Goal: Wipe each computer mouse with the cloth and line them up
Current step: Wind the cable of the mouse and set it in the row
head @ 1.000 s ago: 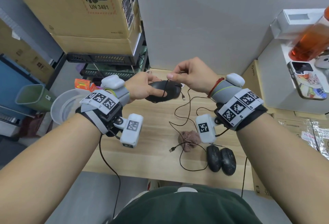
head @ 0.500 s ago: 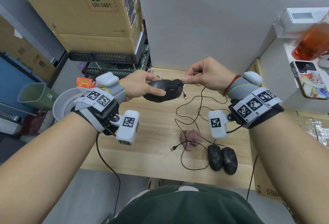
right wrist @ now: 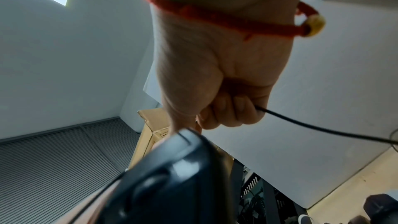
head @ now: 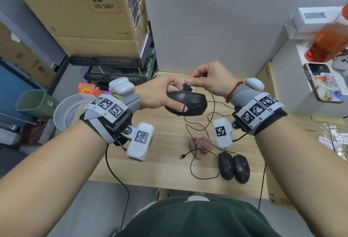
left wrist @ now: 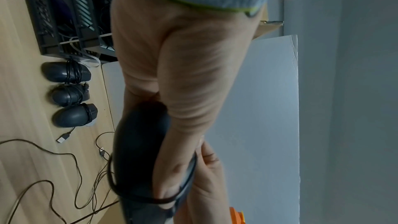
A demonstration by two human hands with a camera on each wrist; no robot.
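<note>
your left hand is wrapped round a black mouse, held up over the far half of the table, thumb along its near side. your right hand has its fingers curled and pinches the cord just above the mouse, where one turn already crosses the shell.

the mouse looks like a light, hard, smooth shell, so it could slip; hold it across its width as you do now, not by the buttons. the cord is thin and limp and will spring off the curve unless you keep it taut, and the rest of it trails down in loops onto the table.

the cloth lies crumpled near the middle of the table, with cord running over it. two mice sit side by side, touching, at the near right edge, so they have little margin there. the left wrist view shows three wrapped mice in a row by the far edge, near a black rack. the left half of the table looks open for setting things down; a plug lies loose left of the cloth.
</note>
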